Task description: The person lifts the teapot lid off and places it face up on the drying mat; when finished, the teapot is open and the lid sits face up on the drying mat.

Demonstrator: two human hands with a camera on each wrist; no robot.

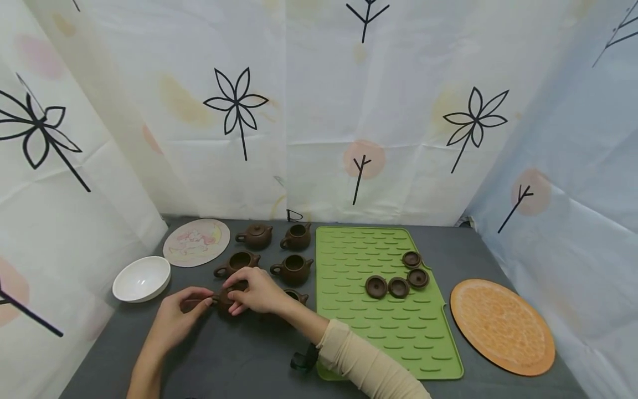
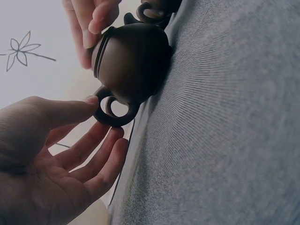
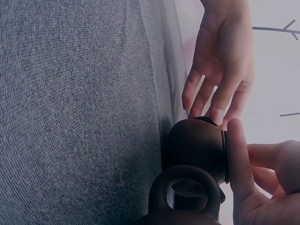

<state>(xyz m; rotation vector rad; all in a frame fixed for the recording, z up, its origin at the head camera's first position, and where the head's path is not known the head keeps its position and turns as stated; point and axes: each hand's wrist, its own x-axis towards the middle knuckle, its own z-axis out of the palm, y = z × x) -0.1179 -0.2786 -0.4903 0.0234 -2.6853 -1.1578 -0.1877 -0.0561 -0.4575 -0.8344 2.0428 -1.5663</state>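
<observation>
At the near left of the group stands a small brown teapot (image 1: 224, 303). My left hand (image 1: 176, 317) pinches its loop handle (image 2: 116, 123) between thumb and fingers. From above, my right hand (image 1: 261, 292) holds the teapot's lid (image 2: 99, 54), which sits at the rim; the fingers hide its knob. Another lidless teapot (image 1: 296, 297) is partly covered by the right hand, and a teapot handle (image 3: 157, 190) shows close up in the right wrist view. Behind are lidless teapots (image 1: 293, 270) and one lidded teapot (image 1: 256, 237).
Several loose brown lids (image 1: 399, 287) lie on a green mat (image 1: 344, 332) to the right. A white bowl (image 1: 142, 280) and a round picture mat (image 1: 196, 243) are at the left. An orange round mat (image 1: 503, 327) lies far right.
</observation>
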